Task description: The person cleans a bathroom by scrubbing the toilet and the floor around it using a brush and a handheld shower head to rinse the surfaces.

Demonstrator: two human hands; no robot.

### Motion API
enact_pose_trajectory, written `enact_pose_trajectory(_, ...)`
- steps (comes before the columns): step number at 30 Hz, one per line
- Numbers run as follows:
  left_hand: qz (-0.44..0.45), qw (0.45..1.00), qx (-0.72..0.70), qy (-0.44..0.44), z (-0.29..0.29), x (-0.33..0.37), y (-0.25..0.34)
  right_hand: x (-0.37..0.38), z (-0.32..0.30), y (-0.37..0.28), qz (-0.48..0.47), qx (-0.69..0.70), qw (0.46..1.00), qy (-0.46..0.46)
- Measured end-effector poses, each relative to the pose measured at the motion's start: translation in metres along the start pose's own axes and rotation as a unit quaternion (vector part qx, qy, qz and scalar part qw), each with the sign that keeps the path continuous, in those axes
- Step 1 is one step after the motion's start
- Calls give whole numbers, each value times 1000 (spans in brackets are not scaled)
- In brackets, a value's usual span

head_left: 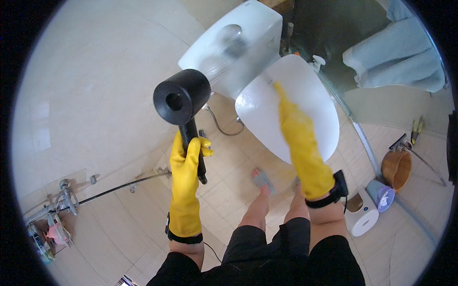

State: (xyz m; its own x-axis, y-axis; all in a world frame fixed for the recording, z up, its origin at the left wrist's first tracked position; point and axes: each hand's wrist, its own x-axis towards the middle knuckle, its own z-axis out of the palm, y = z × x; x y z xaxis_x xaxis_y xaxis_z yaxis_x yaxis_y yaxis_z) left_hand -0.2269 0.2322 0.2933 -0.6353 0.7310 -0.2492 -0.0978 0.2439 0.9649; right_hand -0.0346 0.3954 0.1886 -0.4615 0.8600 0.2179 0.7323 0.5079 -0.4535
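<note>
The left hand (187,150) is gripping the black hair dryer (194,93) round its handle (187,129), left of the white toilet lid (257,109); it is probably feeling stiff and top-heavy, surest held mid-handle; the right hand (295,117) is pointing, its other fingers hiding their state.

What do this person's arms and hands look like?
The left hand and right hand both wear long yellow gloves that reach up the forearms. A black band circles each arm by the glove's cuff; the right one carries a dark block with a thin dark cord beside it. Black sleeves cover the upper arms.
</note>
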Motion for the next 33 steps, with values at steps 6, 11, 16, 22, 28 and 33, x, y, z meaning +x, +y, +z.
enact_pose_trajectory(6, -46, 999, 23, 1, -23, 9, 27, 41, -31, -48, -51, -162, 974, 151)
enact_pose_trajectory(11, -77, 997, 2, -6, -22, 8, 13, 40, -82, -57, -176, -541, 803, 176)
enact_pose_trajectory(16, -98, 995, 9, 19, -30, 11, 10, 62, -92, -52, -191, -458, 863, 94)
enact_pose_trajectory(22, -127, 992, -5, 21, -15, 23, 19, 104, -59, -12, -72, -115, 989, -60)
enact_pose_trajectory(28, -138, 988, 18, 64, -3, 29, 53, 92, -11, 24, -29, 34, 989, -141)
enact_pose_trajectory(33, -123, 990, 19, 72, 1, 31, 72, 167, -67, 7, -11, 27, 922, -386)
